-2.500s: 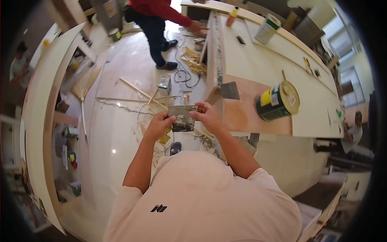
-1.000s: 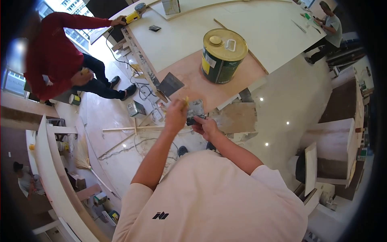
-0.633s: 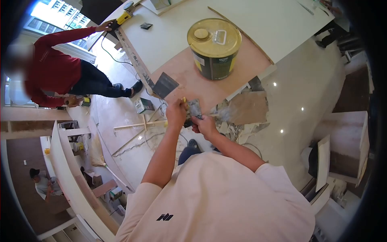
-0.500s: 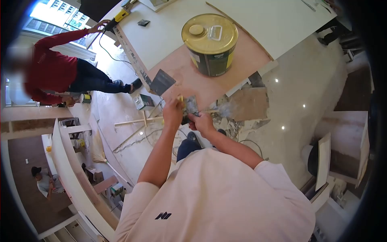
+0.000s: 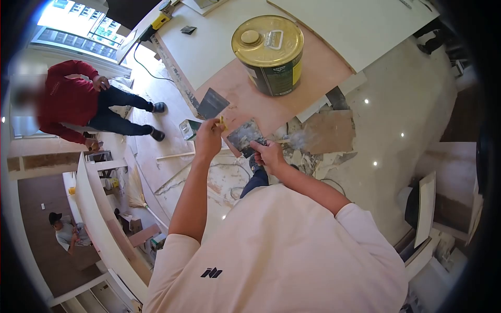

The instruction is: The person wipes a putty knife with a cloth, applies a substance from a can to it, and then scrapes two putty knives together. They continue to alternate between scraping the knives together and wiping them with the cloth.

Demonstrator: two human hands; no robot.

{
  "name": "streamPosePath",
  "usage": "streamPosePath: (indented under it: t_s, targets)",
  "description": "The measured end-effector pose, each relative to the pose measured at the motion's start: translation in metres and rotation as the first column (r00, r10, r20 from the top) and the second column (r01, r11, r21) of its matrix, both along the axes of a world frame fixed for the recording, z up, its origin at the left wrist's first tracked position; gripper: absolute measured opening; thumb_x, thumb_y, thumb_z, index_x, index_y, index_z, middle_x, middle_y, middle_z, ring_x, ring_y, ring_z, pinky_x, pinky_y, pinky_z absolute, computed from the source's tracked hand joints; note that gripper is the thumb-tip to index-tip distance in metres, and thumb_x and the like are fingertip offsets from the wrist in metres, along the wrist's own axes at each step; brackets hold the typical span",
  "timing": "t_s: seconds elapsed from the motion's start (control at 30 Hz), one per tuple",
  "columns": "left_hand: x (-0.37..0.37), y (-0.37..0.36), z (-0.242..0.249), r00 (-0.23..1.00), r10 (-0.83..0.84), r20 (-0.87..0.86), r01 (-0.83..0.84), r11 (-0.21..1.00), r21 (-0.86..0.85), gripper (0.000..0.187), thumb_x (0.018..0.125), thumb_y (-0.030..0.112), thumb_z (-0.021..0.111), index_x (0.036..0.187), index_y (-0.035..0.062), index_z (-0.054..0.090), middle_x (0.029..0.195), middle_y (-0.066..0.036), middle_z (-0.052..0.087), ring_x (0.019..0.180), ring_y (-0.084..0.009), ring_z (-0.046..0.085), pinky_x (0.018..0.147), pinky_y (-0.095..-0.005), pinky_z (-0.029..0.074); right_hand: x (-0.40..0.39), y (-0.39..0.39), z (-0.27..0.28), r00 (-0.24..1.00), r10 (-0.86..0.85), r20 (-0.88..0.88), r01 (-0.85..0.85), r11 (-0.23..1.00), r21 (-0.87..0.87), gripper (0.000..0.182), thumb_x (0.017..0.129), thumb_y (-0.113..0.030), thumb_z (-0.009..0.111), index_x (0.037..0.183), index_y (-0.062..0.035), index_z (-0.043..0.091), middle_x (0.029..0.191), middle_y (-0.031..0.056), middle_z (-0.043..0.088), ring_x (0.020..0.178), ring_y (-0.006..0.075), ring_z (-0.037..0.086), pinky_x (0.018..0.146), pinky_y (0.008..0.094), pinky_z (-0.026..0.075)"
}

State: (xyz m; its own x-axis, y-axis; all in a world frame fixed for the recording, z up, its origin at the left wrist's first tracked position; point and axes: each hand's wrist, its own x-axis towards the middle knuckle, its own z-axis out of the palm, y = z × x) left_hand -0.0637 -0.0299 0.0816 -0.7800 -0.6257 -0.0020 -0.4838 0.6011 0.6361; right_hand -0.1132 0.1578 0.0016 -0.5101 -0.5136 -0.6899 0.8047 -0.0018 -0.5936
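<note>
Right hand (image 5: 269, 156): grip closed, thumb on stained flat plate (image 5: 243, 136), pinching its lower right side. Left hand (image 5: 209, 140): grip closed on small yellow piece (image 5: 223, 123), just beside plate. Beyond, on bench (image 5: 347, 31): dark square sheet (image 5: 213, 103) near corner; upright gold-lidded can (image 5: 269, 57); farther, yellow power tool (image 5: 160, 21) at edge. Person in red top (image 5: 70, 99) stands left.
</note>
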Motion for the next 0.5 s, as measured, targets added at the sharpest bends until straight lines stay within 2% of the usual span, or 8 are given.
streamPosePath:
  t_s: [0.1, 0.2, 0.23, 0.33, 0.47, 0.5]
  targets:
    - [0.011, 0.007, -0.013, 0.995, -0.101, -0.006, 0.099, 0.99, -0.102, 0.011, 0.083, 0.006, 0.063, 0.092, -0.0004, 0.065, 0.096, -0.018, 0.062, 0.089, -0.036, 0.06, 0.077, -0.0405, 0.048, 0.007, -0.004, 0.014, 0.991, 0.023, 0.136, -0.024, 1.0, 0.011, 0.033, 0.084, -0.031, 0.075, 0.085, -0.0011, 0.062, 0.068, 0.0095, 0.062, 0.053, 0.0165, 0.06, 0.045, 0.0296, 0.048]
    - [0.019, 0.022, -0.024, 0.949, -0.306, -0.081, 0.275, 0.924, -0.264, 0.006, 0.084, 0.003, 0.063, 0.089, -0.0002, 0.064, 0.099, -0.016, 0.06, 0.09, -0.0349, 0.062, 0.076, -0.0388, 0.05, 0.011, -0.008, 0.005, 0.994, 0.099, 0.039, -0.099, 0.995, -0.003, 0.037, 0.085, -0.034, 0.073, 0.079, 0.0018, 0.064, 0.068, 0.0109, 0.063, 0.052, 0.0176, 0.062, 0.046, 0.0289, 0.052]
    - [0.025, 0.029, -0.026, 0.947, -0.313, -0.069, 0.289, 0.927, -0.238, 0.008, 0.082, 0.001, 0.064, 0.09, 0.0001, 0.065, 0.098, -0.016, 0.061, 0.09, -0.0358, 0.062, 0.077, -0.0397, 0.05, 0.011, -0.009, 0.003, 0.994, 0.104, 0.032, -0.104, 0.995, 0.009, 0.037, 0.085, -0.033, 0.073, 0.077, 0.002, 0.064, 0.067, 0.011, 0.063, 0.051, 0.0176, 0.062, 0.046, 0.029, 0.052]
    - [0.034, 0.038, -0.033, 0.958, -0.277, -0.069, 0.251, 0.933, -0.259, 0.012, 0.08, 0.002, 0.063, 0.092, 0.0015, 0.066, 0.098, -0.016, 0.061, 0.091, -0.0363, 0.06, 0.078, -0.0426, 0.049, 0.008, -0.015, -0.003, 0.996, 0.094, 0.01, -0.094, 0.995, 0.026, 0.039, 0.085, -0.032, 0.073, 0.072, 0.0027, 0.063, 0.063, 0.0113, 0.063, 0.05, 0.0179, 0.061, 0.046, 0.0291, 0.052]
    - [0.025, 0.039, -0.026, 0.999, -0.024, -0.032, 0.022, 0.998, -0.057, 0.014, 0.082, 0.003, 0.064, 0.095, 0.0023, 0.067, 0.094, -0.016, 0.062, 0.09, -0.0355, 0.06, 0.079, -0.042, 0.049, 0.01, -0.016, -0.002, 0.997, 0.078, -0.003, -0.078, 0.996, 0.045, 0.038, 0.086, -0.03, 0.073, 0.071, 0.0033, 0.064, 0.061, 0.0118, 0.062, 0.047, 0.0183, 0.06, 0.044, 0.029, 0.051]
    - [0.023, 0.035, -0.031, 0.998, -0.028, -0.051, 0.023, 0.995, -0.101, 0.014, 0.082, 0.003, 0.064, 0.096, 0.0021, 0.068, 0.094, -0.016, 0.062, 0.09, -0.0351, 0.061, 0.078, -0.0416, 0.049, 0.01, -0.015, 0.0, 0.997, 0.082, -0.005, -0.081, 0.995, 0.053, 0.038, 0.086, -0.03, 0.073, 0.071, 0.0035, 0.064, 0.062, 0.012, 0.063, 0.047, 0.0183, 0.06, 0.044, 0.029, 0.051]
